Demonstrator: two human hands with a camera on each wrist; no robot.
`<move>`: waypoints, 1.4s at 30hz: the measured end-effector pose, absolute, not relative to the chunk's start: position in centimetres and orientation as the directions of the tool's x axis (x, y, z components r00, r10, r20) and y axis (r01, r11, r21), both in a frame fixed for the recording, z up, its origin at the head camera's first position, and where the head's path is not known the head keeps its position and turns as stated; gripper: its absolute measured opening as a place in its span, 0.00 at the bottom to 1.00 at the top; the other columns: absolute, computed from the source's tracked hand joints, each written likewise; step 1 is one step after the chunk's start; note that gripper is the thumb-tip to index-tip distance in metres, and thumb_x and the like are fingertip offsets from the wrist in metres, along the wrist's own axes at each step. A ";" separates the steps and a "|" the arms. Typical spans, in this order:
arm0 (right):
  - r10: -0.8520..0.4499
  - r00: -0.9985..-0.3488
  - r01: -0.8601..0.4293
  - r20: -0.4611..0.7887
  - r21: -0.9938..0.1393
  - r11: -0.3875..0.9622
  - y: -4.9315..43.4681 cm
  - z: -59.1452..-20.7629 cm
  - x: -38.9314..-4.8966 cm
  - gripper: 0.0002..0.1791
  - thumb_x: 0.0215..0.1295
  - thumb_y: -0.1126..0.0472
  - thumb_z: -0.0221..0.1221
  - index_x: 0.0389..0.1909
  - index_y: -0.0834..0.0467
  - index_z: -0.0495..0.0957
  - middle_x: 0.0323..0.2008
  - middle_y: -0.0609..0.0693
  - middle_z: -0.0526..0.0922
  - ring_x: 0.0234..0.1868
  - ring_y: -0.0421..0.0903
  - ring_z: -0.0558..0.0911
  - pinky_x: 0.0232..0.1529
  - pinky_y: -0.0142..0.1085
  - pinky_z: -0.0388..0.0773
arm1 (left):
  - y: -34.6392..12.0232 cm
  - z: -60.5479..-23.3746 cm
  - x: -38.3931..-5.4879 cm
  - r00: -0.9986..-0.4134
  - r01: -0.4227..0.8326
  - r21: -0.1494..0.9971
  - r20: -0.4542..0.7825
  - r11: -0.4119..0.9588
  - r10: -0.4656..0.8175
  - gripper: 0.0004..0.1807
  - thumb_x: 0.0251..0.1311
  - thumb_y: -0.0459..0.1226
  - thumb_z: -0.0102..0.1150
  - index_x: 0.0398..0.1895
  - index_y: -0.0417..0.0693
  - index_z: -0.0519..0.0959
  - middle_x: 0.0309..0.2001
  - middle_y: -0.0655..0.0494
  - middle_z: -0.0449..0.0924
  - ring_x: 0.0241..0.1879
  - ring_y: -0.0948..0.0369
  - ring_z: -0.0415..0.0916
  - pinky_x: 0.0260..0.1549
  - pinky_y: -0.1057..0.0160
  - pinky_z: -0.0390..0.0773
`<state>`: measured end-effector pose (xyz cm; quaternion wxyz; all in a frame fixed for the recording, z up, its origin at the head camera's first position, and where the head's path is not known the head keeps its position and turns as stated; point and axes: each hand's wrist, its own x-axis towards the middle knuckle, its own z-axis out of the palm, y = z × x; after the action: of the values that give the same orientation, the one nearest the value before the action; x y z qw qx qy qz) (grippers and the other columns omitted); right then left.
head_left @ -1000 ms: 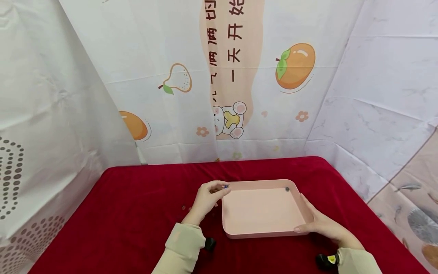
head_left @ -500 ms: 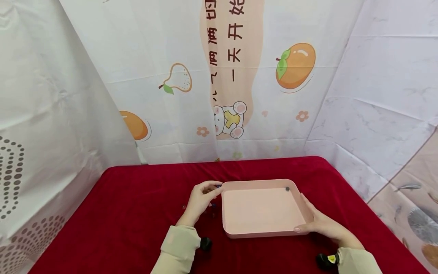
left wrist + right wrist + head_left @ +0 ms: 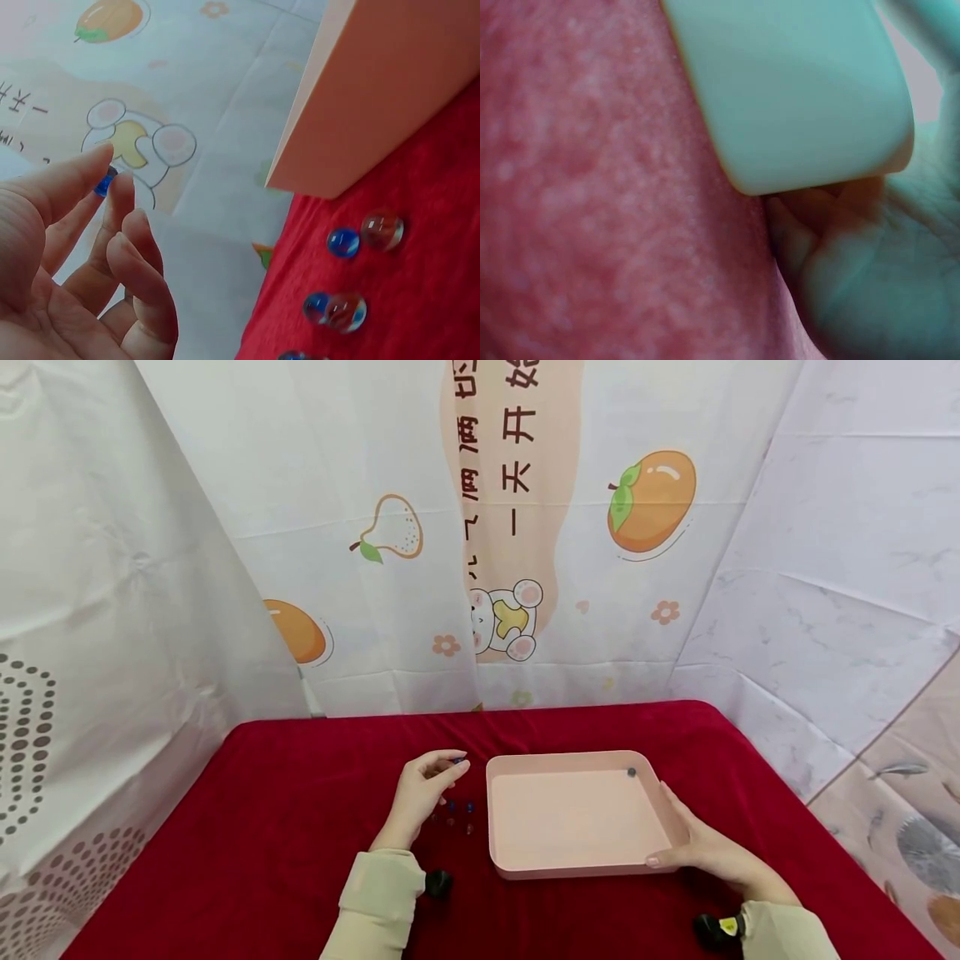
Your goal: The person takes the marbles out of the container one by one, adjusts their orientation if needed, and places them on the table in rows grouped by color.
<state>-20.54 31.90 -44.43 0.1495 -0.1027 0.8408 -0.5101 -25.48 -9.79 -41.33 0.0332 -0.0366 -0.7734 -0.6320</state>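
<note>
My left hand [image 3: 416, 789] pinches a small blue marble [image 3: 105, 185] between thumb and fingertips, held above the cloth just left of the pink tray [image 3: 573, 818]. Below that hand, several glass marbles lie on the cloth: some blue [image 3: 343, 242], others clear with a reddish look [image 3: 382, 231]. At the tray's right side, my right hand [image 3: 705, 850] holds the near corner, thumb on the front wall and fingers along the outer right wall. Inside the tray, one dark marble [image 3: 632, 772] sits in the far right corner.
Red velvet cloth [image 3: 262, 843] covers the table. Behind it hangs a white curtain [image 3: 375, 610] with fruit prints, and more sheets close in both sides. A black wrist camera [image 3: 438, 884] sits by the left sleeve, another [image 3: 712, 932] by the right.
My left hand has moved left, from over the tray's left rim to beside it, the blue marble still pinched. Marbles beneath it have come into view. The right hand and tray stay put.
</note>
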 end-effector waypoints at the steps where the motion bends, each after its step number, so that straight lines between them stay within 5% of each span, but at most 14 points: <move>1: -0.323 -0.935 -0.019 -0.148 -0.887 0.461 31.9 -44.4 -20.5 0.63 0.55 0.62 0.67 0.78 0.61 0.28 0.78 0.65 0.31 0.72 0.64 0.44 0.63 0.44 0.57 | -9.9 -41.4 -25.5 -0.995 0.101 0.974 0.102 0.204 0.008 0.17 0.62 0.43 0.66 0.52 0.50 0.84 0.36 0.55 0.82 0.36 0.48 0.77 0.26 0.60 0.78; 6: -0.327 -0.934 -0.022 -0.146 -0.888 0.459 32.1 -44.5 -20.5 0.63 0.55 0.61 0.67 0.78 0.62 0.28 0.77 0.67 0.32 0.71 0.65 0.44 0.64 0.53 0.57 | -10.5 -41.6 -25.6 -0.995 0.090 0.969 0.097 0.232 -0.016 0.18 0.62 0.44 0.66 0.53 0.47 0.83 0.37 0.55 0.82 0.36 0.51 0.77 0.28 0.58 0.80; 13: -0.333 -0.932 -0.032 -0.142 -0.884 0.467 32.3 -44.7 -20.5 0.62 0.56 0.60 0.66 0.78 0.63 0.28 0.77 0.67 0.33 0.70 0.65 0.46 0.62 0.49 0.61 | -11.2 -41.8 -25.6 -0.996 0.066 0.958 0.081 0.280 -0.043 0.18 0.61 0.44 0.67 0.51 0.48 0.84 0.38 0.50 0.82 0.29 0.55 0.74 0.24 0.59 0.77; 19: -0.329 -0.933 -0.029 -0.143 -0.884 0.466 32.2 -44.6 -20.5 0.62 0.56 0.61 0.66 0.78 0.63 0.28 0.77 0.68 0.33 0.70 0.65 0.45 0.63 0.56 0.58 | -12.2 -42.4 -25.8 -0.997 0.040 0.943 0.058 0.331 -0.042 0.17 0.61 0.44 0.67 0.50 0.46 0.85 0.39 0.52 0.83 0.35 0.52 0.76 0.27 0.60 0.77; 24: -0.334 -0.931 -0.022 -0.145 -0.893 0.449 32.1 -44.6 -20.5 0.63 0.56 0.61 0.66 0.78 0.63 0.27 0.77 0.68 0.31 0.70 0.66 0.44 0.64 0.63 0.54 | -13.3 -43.0 -25.9 -0.998 0.005 0.923 0.028 0.384 -0.054 0.17 0.61 0.43 0.67 0.50 0.45 0.85 0.39 0.52 0.82 0.30 0.56 0.73 0.26 0.63 0.74; 35: -0.330 -0.934 -0.027 -0.138 -0.892 0.450 32.0 -44.6 -20.5 0.63 0.55 0.62 0.66 0.78 0.63 0.28 0.77 0.68 0.31 0.70 0.65 0.44 0.64 0.62 0.53 | -14.9 -43.8 -25.9 -0.996 -0.045 0.870 0.000 0.490 -0.093 0.16 0.62 0.41 0.66 0.50 0.46 0.85 0.50 0.47 0.85 0.39 0.56 0.80 0.36 0.59 0.78; 42: -0.330 -0.934 -0.030 -0.133 -0.895 0.446 32.0 -44.5 -20.6 0.63 0.55 0.62 0.67 0.78 0.61 0.29 0.77 0.67 0.31 0.70 0.64 0.44 0.65 0.54 0.55 | -15.1 -44.0 -26.3 -0.993 -0.059 0.840 0.007 0.540 -0.118 0.15 0.60 0.38 0.66 0.50 0.44 0.85 0.41 0.50 0.85 0.26 0.60 0.74 0.28 0.64 0.75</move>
<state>-20.62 31.95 -44.50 0.1457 -0.1077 0.8377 -0.5152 -26.28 -15.12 -43.99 0.0313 0.0505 -0.8769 -0.4770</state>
